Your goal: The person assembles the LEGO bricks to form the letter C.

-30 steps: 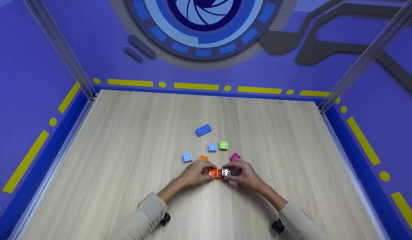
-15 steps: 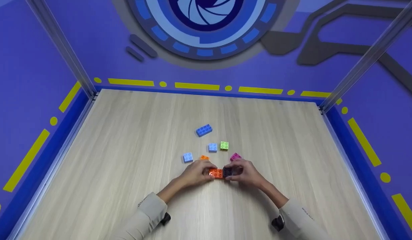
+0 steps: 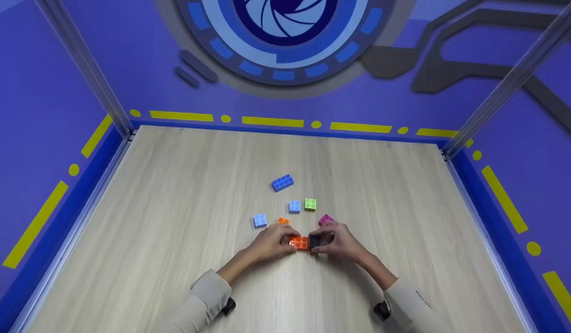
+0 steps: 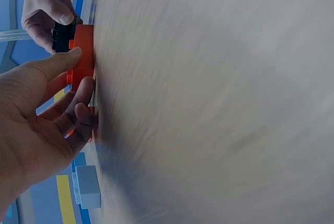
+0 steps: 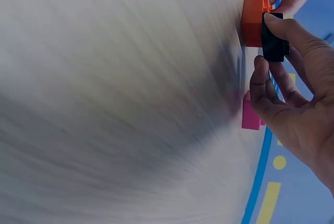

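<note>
The black brick point(image 5: 273, 44) was pinched between thumb and fingers of the right hand point(image 3: 340, 242). It lay on the studs of the red-orange brick point(image 3: 298, 242), at its right end, and reached partly beyond it. The left hand point(image 3: 269, 242) gripped the other end of this lower brick, which stood on the surface point(image 3: 197, 185). Just behind the hands were a small orange brick point(image 3: 283, 220) and a magenta brick point(image 3: 325, 219). Farther lay two light blue bricks point(image 3: 294, 206), a green brick point(image 3: 310, 204) and, farthest, a long blue brick point(image 3: 282, 182).
</note>
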`<act>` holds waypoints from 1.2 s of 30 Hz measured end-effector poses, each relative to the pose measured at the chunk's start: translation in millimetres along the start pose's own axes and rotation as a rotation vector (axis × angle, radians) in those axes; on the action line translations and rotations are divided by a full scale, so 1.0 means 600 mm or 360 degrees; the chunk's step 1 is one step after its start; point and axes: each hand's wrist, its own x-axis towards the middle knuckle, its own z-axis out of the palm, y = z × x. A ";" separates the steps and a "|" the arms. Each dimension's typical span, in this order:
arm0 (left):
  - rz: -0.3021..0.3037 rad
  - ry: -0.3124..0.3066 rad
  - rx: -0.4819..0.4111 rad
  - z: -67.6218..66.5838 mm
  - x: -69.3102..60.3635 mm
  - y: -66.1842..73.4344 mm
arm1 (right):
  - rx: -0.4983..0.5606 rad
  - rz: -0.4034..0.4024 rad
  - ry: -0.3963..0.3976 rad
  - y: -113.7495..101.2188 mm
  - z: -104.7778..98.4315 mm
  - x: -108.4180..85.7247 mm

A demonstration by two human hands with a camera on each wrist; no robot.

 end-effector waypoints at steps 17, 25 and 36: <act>-0.0022 -0.0005 0.0051 -0.001 0.003 0.003 | -0.0055 -0.0075 0.0032 0.006 0.026 -0.001; 0.0050 0.0065 -0.0009 -0.022 -0.011 -0.001 | -0.0074 -0.0024 0.0037 0.001 0.031 0.000; -0.0131 0.0359 -0.0114 -0.087 -0.032 -0.030 | -0.0004 0.0082 0.0023 -0.006 0.033 -0.002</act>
